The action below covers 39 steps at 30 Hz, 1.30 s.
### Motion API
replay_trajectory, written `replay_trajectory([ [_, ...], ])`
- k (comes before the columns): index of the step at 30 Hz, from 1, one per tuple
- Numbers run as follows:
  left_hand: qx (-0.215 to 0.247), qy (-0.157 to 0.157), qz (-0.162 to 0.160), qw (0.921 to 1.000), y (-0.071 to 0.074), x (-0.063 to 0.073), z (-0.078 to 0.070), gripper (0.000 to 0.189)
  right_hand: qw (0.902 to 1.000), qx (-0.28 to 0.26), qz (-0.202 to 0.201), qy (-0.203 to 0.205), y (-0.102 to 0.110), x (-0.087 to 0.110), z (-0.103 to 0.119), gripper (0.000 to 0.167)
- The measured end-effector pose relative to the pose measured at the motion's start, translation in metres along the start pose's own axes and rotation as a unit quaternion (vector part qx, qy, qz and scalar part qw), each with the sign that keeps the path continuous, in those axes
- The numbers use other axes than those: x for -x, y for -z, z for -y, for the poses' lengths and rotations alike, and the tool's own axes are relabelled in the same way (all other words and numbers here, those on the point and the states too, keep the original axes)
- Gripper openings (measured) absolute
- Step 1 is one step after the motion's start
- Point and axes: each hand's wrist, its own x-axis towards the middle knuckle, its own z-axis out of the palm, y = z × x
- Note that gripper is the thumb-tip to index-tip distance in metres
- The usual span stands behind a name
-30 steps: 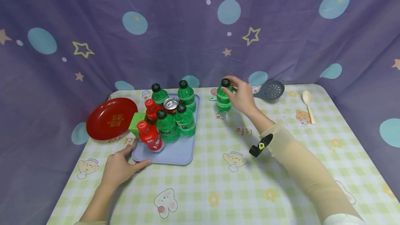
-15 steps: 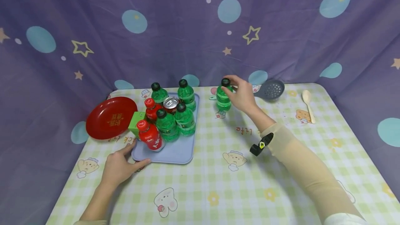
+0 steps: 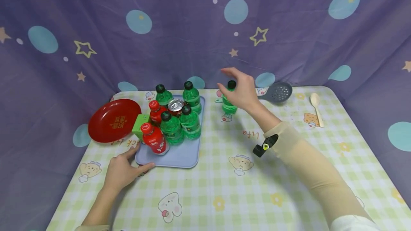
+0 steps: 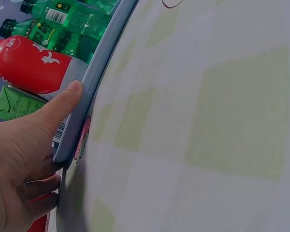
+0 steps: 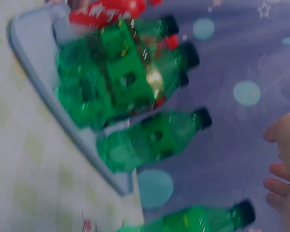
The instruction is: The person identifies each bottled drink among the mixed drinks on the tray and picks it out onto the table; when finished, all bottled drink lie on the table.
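My left hand [image 3: 120, 174] holds the near left corner of a pale blue tray [image 3: 183, 161]; in the left wrist view its thumb [image 4: 63, 104] lies at the rim and the other fingers curl below. Several green soda bottles [image 3: 171, 131], two red bottles [image 3: 155, 140], a soda can [image 3: 176, 107] and a green drink carton [image 3: 140, 126] stand on the tray. Right of it, one more green soda bottle [image 3: 229, 108] stands upright on the table. My right hand [image 3: 240, 90] is raised beside that bottle's cap, thumb and fingers spread apart with nothing between them.
A red plate [image 3: 112, 120] lies left of the tray. At the back right rests a grey slotted skimmer [image 3: 279, 93], its handle partly behind the lone bottle. A wooden spoon [image 3: 316, 106] lies far right. The purple curtain [image 3: 192, 27] hangs behind the checked tablecloth [image 3: 257, 195].
My right hand has let go of the lone green bottle and risen a little up and left. The bottle stays standing in place. My left hand has not moved from the tray.
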Motion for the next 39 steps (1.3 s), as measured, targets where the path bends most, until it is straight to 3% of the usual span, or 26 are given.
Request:
replay_trajectory([
  [8,-0.003,0.010,0.008,0.9999,0.000,0.000,-0.001,0.098,0.9963,-0.068,0.023,0.048,-0.011,-0.001,0.035,0.046],
  [15,-0.002,0.008,0.003,1.0000,0.000,0.000,-0.001,0.098,0.9896,-0.108,0.077,0.057,-0.024,0.007,0.053,0.045],
  [20,-0.002,0.013,0.009,0.9999,0.000,0.000,-0.001,0.099,0.9833,-0.138,0.101,0.063,-0.033,0.012,0.058,0.046],
  [39,-0.003,0.017,0.019,0.9997,0.002,0.001,-0.003,0.100,0.9748,-0.140,0.165,0.052,-0.055,0.028,0.057,0.054],
])
